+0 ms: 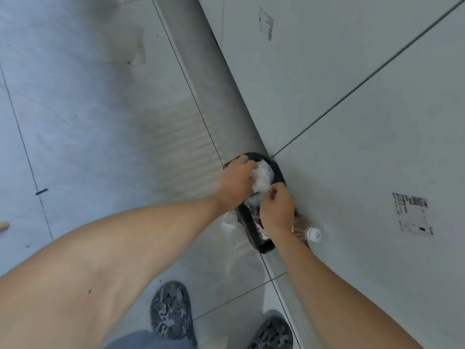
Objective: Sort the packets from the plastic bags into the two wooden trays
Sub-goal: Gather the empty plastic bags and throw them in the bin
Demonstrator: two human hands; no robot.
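A crumpled clear plastic bag (pixel 263 178) sits in the mouth of a black waste bin (pixel 250 224) on the floor, beside the wall. My left hand (pixel 235 183) presses on the bag's left side with curled fingers. My right hand (pixel 276 210) pinches the bag's lower edge from the right, above the bin opening. More crumpled wrapping and a bit of red show deeper in the bin. No packets or wooden trays are in view.
A grey tiled wall (pixel 364 122) rises at the right, a grey tiled floor (pixel 88 122) spreads to the left. A white-capped bottle (pixel 313 234) stands against the wall behind the bin. My two patterned shoes (pixel 171 311) are at the bottom.
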